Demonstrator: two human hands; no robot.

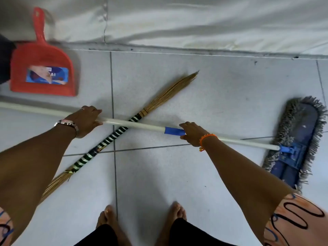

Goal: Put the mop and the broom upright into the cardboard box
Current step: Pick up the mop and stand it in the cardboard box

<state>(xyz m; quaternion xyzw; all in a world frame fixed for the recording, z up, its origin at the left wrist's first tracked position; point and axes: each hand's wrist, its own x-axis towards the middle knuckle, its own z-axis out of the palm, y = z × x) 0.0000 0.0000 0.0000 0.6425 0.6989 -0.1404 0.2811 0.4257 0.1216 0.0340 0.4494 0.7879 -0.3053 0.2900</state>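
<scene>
The mop lies flat on the tiled floor, its white pole (pixel 134 123) running left to right and its blue fringed head (pixel 298 139) at the far right. My left hand (pixel 85 121) is curled over the pole left of centre. My right hand (pixel 191 133) grips the pole at its blue tape band. A straw broom (pixel 113 134) with a black-and-white striped handle lies diagonally under the pole, crossing it between my hands. No cardboard box is in view.
A red dustpan (pixel 42 68) lies at the upper left by the base of a white wall (pixel 195 23). A dark object (pixel 5 57) shows at the left edge. My bare feet (pixel 142 222) stand on the floor below the pole.
</scene>
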